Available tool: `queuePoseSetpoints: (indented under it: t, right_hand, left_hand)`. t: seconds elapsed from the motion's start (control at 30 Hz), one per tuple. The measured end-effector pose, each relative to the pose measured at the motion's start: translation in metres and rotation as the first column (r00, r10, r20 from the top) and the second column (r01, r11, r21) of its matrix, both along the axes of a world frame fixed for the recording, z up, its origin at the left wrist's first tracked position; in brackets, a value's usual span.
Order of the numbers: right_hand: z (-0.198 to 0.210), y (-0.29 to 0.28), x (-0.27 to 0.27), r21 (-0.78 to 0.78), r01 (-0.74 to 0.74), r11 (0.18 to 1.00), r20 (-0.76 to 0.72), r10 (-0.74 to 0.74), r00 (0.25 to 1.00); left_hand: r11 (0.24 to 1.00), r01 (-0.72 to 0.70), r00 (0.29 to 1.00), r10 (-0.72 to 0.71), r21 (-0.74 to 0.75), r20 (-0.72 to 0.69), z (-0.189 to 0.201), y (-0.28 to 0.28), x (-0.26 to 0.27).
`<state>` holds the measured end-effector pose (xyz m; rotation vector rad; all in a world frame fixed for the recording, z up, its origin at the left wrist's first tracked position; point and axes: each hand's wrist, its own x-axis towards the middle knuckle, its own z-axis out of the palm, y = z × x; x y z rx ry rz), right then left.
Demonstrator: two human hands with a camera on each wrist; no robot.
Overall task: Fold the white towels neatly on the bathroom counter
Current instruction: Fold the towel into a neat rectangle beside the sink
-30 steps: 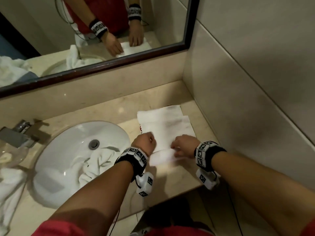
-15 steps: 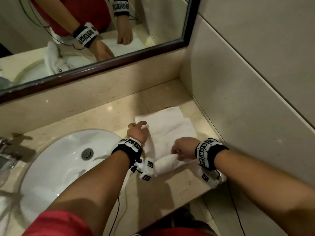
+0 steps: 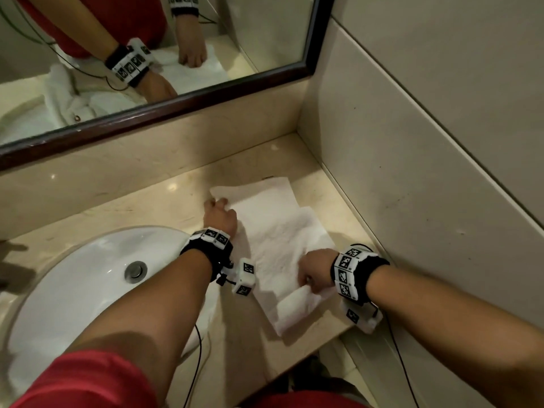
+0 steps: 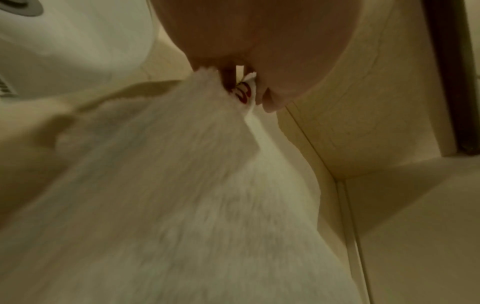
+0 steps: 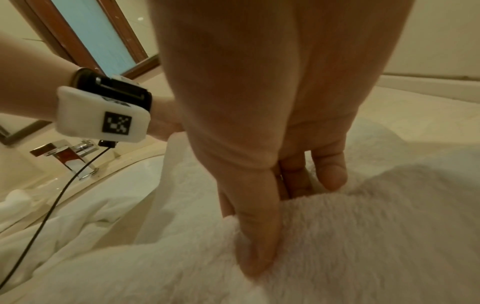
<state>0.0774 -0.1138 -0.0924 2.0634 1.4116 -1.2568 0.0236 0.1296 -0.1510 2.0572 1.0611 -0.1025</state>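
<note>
A white towel lies spread on the beige counter, right of the sink, with its near end rolled over. My left hand pinches its far left corner, where a small tag with red print shows between the fingers. My right hand grips the rolled near edge, thumb pressed into the pile. In the left wrist view the towel stretches away from my fingers.
The white sink with its drain sits left of the towel; crumpled white cloth lies by it. A chrome tap stands behind. The mirror and tiled right wall close in the corner.
My left hand has let go of the rolled near edge and moved to the towel's far left corner, now pinching it. My right hand stays on the near edge. The view has shifted right.
</note>
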Motion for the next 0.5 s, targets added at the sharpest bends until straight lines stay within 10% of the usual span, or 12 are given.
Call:
queuePoseSetpoints:
  t: [0.5]
  right_hand:
    - [-0.005, -0.009, 0.002, -0.058, -0.017, 0.998, -0.078, 0.012, 0.997]
  left_hand:
    - [0.981, -0.192, 0.973, 0.192, 0.013, -0.129, 0.013, 0.010, -0.012]
